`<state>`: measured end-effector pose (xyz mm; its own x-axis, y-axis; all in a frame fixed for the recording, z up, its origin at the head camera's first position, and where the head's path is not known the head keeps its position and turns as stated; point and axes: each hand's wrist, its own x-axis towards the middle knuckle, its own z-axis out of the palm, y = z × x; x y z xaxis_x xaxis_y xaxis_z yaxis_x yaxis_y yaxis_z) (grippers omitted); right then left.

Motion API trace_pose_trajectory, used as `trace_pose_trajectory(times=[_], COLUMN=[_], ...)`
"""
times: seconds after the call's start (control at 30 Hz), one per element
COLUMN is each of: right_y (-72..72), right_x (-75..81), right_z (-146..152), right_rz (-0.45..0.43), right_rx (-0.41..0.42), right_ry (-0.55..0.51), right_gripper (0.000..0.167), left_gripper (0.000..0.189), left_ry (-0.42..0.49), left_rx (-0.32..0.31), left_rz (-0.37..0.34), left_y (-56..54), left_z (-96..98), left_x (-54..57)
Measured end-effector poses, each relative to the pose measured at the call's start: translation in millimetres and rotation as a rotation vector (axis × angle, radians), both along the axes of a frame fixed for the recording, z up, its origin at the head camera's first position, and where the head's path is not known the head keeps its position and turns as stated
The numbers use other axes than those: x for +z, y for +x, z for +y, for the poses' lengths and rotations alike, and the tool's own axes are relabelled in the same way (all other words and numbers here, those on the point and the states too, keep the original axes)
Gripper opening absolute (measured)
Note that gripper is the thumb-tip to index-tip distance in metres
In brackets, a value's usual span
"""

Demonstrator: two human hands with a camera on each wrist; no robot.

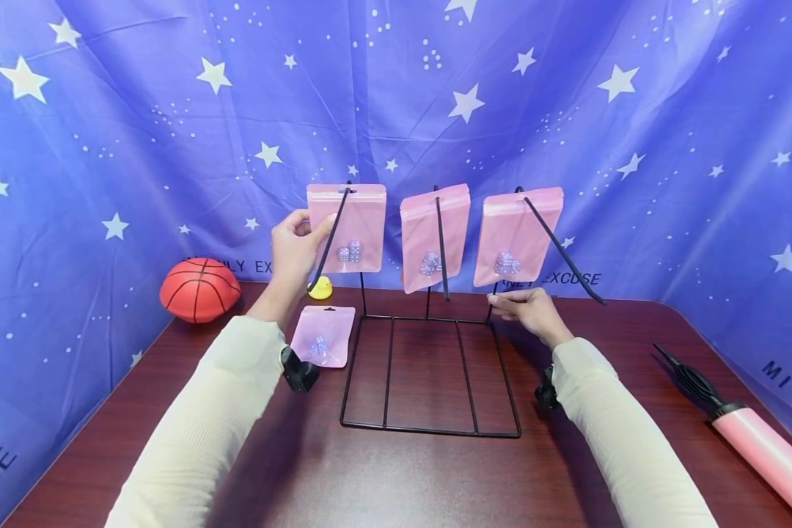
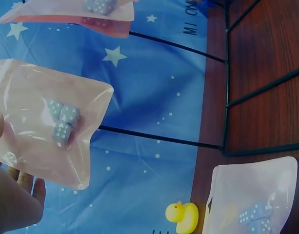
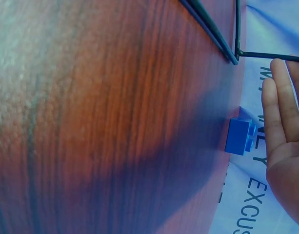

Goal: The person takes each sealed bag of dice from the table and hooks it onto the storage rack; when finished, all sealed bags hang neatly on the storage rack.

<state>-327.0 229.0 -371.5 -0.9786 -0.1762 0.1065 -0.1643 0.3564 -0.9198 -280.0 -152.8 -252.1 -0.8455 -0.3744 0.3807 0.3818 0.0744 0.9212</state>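
Pink zip pouches with dice inside hang on the three long hooks of a black wire display rack (image 1: 429,430). At the left hook, my left hand (image 1: 292,253) pinches the side edge of the left pouch (image 1: 367,224), thumb in front and fingers behind. The middle pouch (image 1: 421,231) and the right pouch (image 1: 504,231) hang slightly turned, untouched. Below the right pouch, my right hand (image 1: 531,312) grips the rack's right upright near the base with its fingertips. Another pouch of dice (image 1: 336,330) lies on the table, left of the rack.
A yellow rubber duck (image 1: 320,289) sits behind the lying pouch. Farther left rests an orange toy basketball (image 1: 200,290). A blue building block (image 3: 238,136) stands at the table's back edge. On the right lies a pink and black pump-like tool (image 1: 765,444). A starry blue curtain (image 1: 396,88) surrounds the table.
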Motion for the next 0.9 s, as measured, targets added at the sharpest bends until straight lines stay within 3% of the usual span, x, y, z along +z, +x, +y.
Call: trace_pose_trajectory(times=[0.1,0.27,0.6,0.73,0.9], right_y=[0.0,-0.4,-3.2,-3.0,-2.6], right_x=[-0.2,-1.0,-2.2,-2.2,-2.1], right_z=[-1,-1,2,2,0], right_rz=[0.0,0.003,0.006,0.006,0.004], right_rx=[0.004,0.011,0.031,0.032,0.027], right_ry=[0.0,-0.008,-0.027,-0.03,-0.034], right_gripper=[0.041,0.042,0.041,0.042,0.042], left_gripper=[0.025,0.037,0.049,0.054,0.056], left_ry=[-0.007,-0.084,-0.219,-0.233,-0.239], left_rx=[-0.038,-0.041,-0.097,-0.091,-0.058], left_rz=[-0.011,-0.062,-0.117,-0.159,-0.236], left_y=[1.0,5.6,22.0,27.4,28.8], left_z=[-3.1,-13.5,-50.5,-63.5,-73.3], left_x=[-0.8,-0.5,-1.2,-10.9,-33.6])
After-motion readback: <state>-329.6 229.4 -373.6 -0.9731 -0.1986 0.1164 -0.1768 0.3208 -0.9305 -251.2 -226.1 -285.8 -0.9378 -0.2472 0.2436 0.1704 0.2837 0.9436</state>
